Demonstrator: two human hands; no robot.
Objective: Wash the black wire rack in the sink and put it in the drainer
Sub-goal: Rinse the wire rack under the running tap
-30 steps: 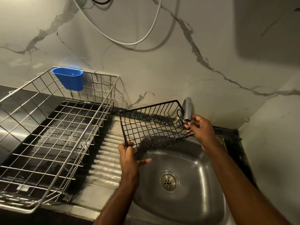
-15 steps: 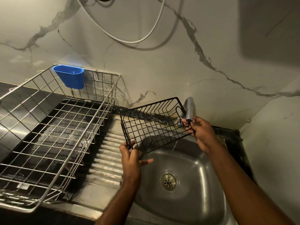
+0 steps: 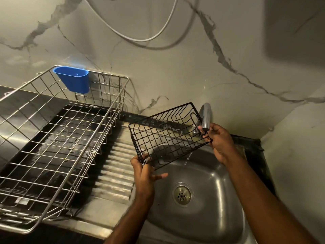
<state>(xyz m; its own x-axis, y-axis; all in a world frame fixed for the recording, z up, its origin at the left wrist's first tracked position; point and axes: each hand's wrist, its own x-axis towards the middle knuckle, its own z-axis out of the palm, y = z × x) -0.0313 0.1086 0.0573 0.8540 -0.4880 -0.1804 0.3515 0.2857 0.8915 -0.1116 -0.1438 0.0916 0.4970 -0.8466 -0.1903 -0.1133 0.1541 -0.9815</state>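
Since the earlier frame the black wire rack (image 3: 167,136) has tipped a little further, its near left corner lower and its right end raised against the tap (image 3: 206,115), and drops of water now fall from its underside. The silver drainer (image 3: 58,138) fills the 9 o'clock side on the black counter, a blue cup (image 3: 73,79) hooked on its far rim at 11 o'clock. The steel sink (image 3: 202,199) lies at 5 o'clock, its drain just right of the left wrist. The rack hangs tilted above the sink's far left edge, apart from the drainer. The right hand (image 3: 219,143), at 3 o'clock, pinches the rack's right end wire between curled fingers and thumb. The left hand (image 3: 144,170) grips the near left corner, thumb stretched out toward the sink.
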